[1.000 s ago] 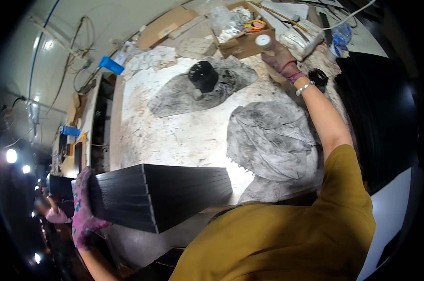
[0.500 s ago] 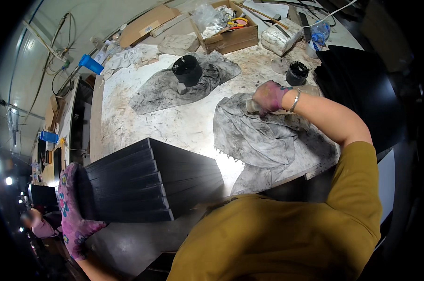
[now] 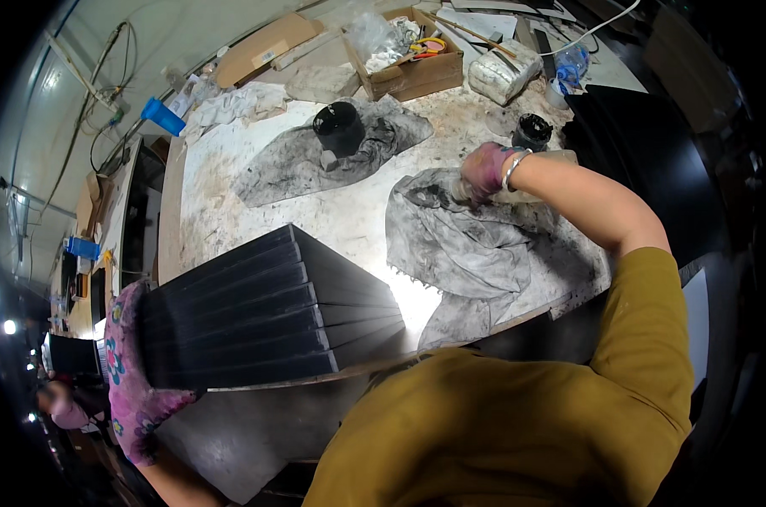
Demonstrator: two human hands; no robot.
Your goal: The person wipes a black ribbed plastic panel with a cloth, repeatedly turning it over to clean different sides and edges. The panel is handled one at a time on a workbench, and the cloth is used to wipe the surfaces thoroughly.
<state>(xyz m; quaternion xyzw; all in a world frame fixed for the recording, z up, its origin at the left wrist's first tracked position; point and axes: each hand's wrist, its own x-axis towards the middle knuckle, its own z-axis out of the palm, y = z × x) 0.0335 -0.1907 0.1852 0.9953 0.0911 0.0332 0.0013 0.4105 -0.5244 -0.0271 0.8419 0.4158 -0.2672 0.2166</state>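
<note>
My left hand, in a pink flowered glove, grips the left end of a stack of black boards. Its thumb lies along the near lower edge; the other fingers are partly hidden behind the end. The stack sits at the table's near edge, its layered long side facing me. My right hand, in a stained pink glove, is closed over a crumpled grey-stained cloth. A small pale piece shows under its fingers, too covered to name. Just beyond that hand stands a small black-smeared pot.
A larger black pot rests on another stained rag. Behind are a cardboard box of tools and a wrapped pale block. Black sheets are piled at right. A person is at far left.
The stack has shifted away from me and a little right, its near corner now farther up the table. My left hand has moved with it. My right hand stays almost in place on the cloth.
</note>
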